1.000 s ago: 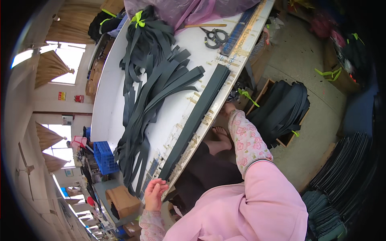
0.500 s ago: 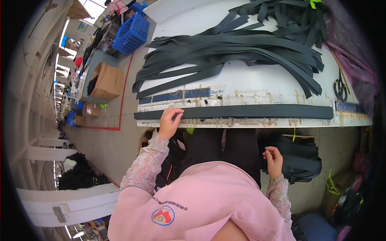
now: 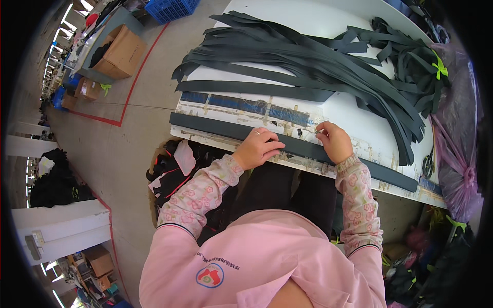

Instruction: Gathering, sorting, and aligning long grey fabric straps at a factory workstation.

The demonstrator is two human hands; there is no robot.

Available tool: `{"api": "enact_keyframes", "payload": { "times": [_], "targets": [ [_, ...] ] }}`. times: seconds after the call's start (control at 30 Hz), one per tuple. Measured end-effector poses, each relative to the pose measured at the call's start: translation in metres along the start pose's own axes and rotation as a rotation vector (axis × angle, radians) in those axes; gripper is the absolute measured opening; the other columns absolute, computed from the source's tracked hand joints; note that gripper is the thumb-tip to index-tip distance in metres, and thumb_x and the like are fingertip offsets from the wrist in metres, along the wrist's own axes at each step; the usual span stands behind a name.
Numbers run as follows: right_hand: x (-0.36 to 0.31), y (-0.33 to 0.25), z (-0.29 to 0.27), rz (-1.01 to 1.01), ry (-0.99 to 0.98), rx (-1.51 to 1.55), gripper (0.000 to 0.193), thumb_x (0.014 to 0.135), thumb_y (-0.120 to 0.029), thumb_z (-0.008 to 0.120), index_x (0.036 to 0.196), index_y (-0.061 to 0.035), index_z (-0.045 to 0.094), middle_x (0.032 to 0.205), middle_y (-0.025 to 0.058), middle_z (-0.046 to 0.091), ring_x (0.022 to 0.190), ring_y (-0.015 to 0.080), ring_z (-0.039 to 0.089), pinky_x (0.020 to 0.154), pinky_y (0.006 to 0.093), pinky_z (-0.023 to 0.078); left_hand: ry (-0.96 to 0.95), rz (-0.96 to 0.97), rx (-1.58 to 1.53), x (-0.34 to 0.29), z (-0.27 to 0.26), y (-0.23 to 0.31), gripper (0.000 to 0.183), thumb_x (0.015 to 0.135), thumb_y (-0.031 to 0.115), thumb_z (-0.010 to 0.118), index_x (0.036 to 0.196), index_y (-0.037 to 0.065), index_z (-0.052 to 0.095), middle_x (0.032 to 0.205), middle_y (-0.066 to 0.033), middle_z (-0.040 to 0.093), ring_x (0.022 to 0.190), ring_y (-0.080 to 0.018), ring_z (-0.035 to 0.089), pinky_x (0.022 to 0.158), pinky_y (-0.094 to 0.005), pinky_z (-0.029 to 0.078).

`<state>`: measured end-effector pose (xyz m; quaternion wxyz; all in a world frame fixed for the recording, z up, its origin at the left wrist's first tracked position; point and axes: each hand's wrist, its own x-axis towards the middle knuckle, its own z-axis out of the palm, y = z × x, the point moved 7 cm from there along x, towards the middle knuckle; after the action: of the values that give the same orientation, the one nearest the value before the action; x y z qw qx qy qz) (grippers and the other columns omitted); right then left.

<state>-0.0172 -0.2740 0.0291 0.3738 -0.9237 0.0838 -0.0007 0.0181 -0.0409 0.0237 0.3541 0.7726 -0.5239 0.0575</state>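
A long dark grey-green fabric strip lies along the front edge of the white table. My left hand rests on its middle, fingers bent and pressed together against it; a ring shows on one finger. To the right, my right hand is over the strip, thumb and fingertips drawn together in a pinch just beyond its far edge. Whether something small sits between those fingertips is hidden. Behind both hands a heap of similar strips spreads across the table, with one strip lying apart in front.
Worn tape and a ruler-like blue band cover the table's front. Black-handled scissors lie at the right end, beside a purple plastic bag. Below the table are dark cloth pieces. A cardboard box stands far left.
My right hand has risen from beside my body to the strip. My left hand has moved right along it. The view has turned, so the table now slants down to the right.
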Motion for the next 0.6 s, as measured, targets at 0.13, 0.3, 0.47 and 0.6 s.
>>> {"api": "enact_keyframes", "payload": {
  "times": [0.13,0.3,0.47,0.6],
  "targets": [
    [0.025,0.011,0.034,0.066,-0.131,-0.227,0.023,0.078,-0.018,0.076,0.098,-0.0086,0.067,0.098,0.0117,0.068,0.087,0.0302,0.067,0.076,0.0402,0.053,0.041,-0.045,0.002,-0.015,-0.007,-0.011,0.018,0.079,0.021,0.076,0.097,0.017,0.075,0.1,-0.0006,0.061,0.098,-0.0245,0.057,0.091,-0.0398,0.043],
    [0.019,0.027,0.034,0.181,-0.189,-0.226,0.023,0.073,-0.015,0.078,0.09,-0.0076,0.065,0.085,0.011,0.067,0.078,0.026,0.066,0.071,0.0375,0.052,0.116,-0.032,-0.106,-0.012,0.011,-0.007,0.008,0.078,0.022,0.074,0.084,0.018,0.072,0.095,0.0025,0.058,0.097,-0.0208,0.056,0.091,-0.0404,0.04],
    [0.024,0.039,0.044,0.093,-0.202,-0.133,0.018,0.072,-0.008,0.077,0.084,-0.0049,0.064,0.076,0.0092,0.066,0.071,0.0232,0.064,0.067,0.0352,0.051,0.112,-0.071,-0.105,-0.019,0.012,-0.006,0.006,0.081,0.023,0.073,0.085,0.018,0.073,0.102,0.0031,0.058,0.103,-0.0194,0.054,0.093,-0.0396,0.037],
    [0.026,0.054,0.044,0.091,-0.215,0.049,0.016,0.072,-0.003,0.076,0.081,-0.0037,0.062,0.072,0.0053,0.065,0.068,0.0164,0.061,0.065,0.0312,0.05,0.135,-0.033,-0.09,-0.012,0.01,-0.008,0.007,0.079,0.022,0.075,0.084,0.018,0.073,0.109,0.0039,0.063,0.103,-0.0208,0.055,0.092,-0.0408,0.039]
  ]
}}
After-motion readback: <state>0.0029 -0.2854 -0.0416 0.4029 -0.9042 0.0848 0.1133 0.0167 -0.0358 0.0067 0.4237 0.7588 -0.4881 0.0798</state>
